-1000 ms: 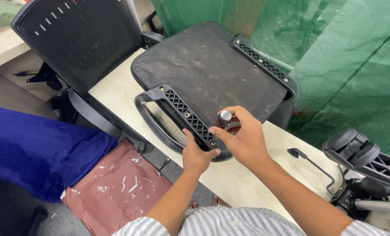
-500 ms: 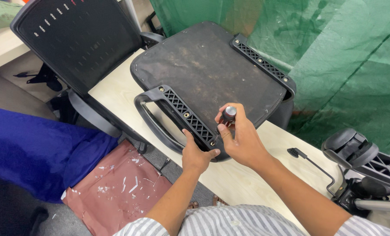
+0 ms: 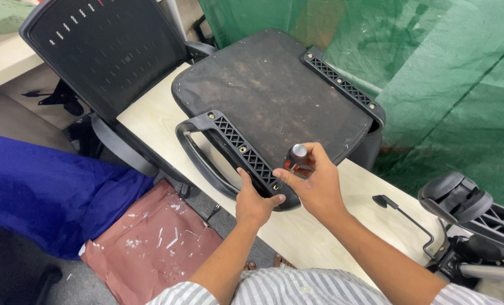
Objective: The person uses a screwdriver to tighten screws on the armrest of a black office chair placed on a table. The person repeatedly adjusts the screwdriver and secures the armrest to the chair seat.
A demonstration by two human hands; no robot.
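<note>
Chair seat (image 3: 274, 96) — one, with two armrests (image 3: 235, 149). One screwdriver (image 3: 295, 158), one backrest (image 3: 108, 53) — two hands (image 3: 254, 203).

The left hand (image 3: 253, 202) grips the near end of the armrest bracket (image 3: 241, 152) on an upturned chair seat (image 3: 274, 96); the right hand (image 3: 315, 183) holds a screwdriver (image 3: 295, 157) upright over it.

The right hand (image 3: 314, 183) hides the screwdriver (image 3: 297, 155) shaft and tip. The left hand (image 3: 253, 202) covers the near end of the armrest bracket (image 3: 238, 148). Beside the bracket, the chair backrest (image 3: 105, 51) is cut off by the top edge.
</note>
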